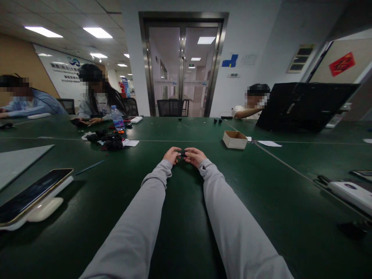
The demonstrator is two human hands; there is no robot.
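Note:
Both my arms, in light grey sleeves, stretch forward over a dark green table [247,201]. Between my fingertips is a small black object [183,154], too small to name. My left hand [172,155] is closed on its left end, and my right hand [195,156] pinches its right end. The two hands are close together just above the tabletop or resting on it; I cannot tell which. Most of the object is hidden by my fingers. To the right of my hands stands an open cardboard box [235,144].
Black bundled items [112,140] and a water bottle [117,118] are at the left. Nearer lie a phone [33,193] on a white stand and a thin pen-like stick [90,167]. A large black monitor [302,106] stands at the right. Several people sit across the table.

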